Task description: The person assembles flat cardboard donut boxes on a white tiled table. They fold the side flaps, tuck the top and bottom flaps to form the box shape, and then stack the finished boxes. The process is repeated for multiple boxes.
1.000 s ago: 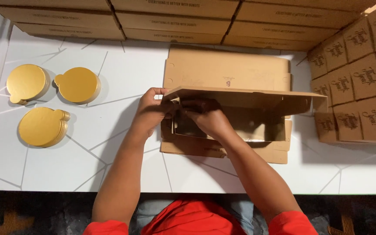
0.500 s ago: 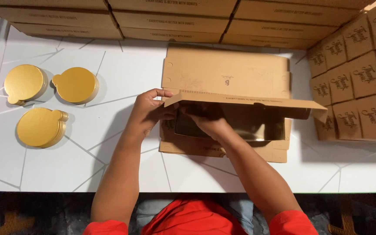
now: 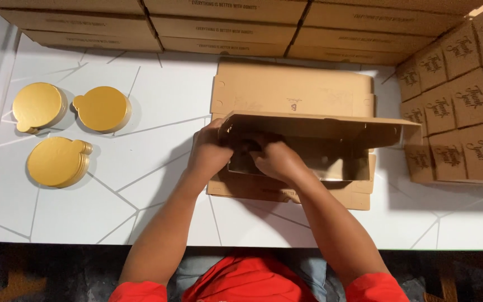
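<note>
A half-folded brown cardboard box (image 3: 308,145) was seen at the middle of a white table (image 3: 141,184), resting on a stack of flat box blanks (image 3: 292,92) that lay spread beneath and behind it. Its long top flap was raised and stretched to the right, with the dark hollow of the box open toward the viewer. The left hand (image 3: 211,154) was pressed against the box's left end, fingers curled together around the corner panel in a firm grip. The right hand (image 3: 278,159) was placed just inside the box's opening, beside the left; its fingers were tucked into the shadowed interior, so whether they were closed on a flap or merely pushing it could not be told. Both bare forearms were seen reaching up from the bottom edge, above red sleeves. To the left on the table, well apart from the box, three stacks of round gold cake boards (image 3: 57,162) with small tabs were laid out. Long flat cartons (image 3: 225,25) were lined along the far edge, and small finished brown boxes (image 3: 465,112) were stacked at the right.
</note>
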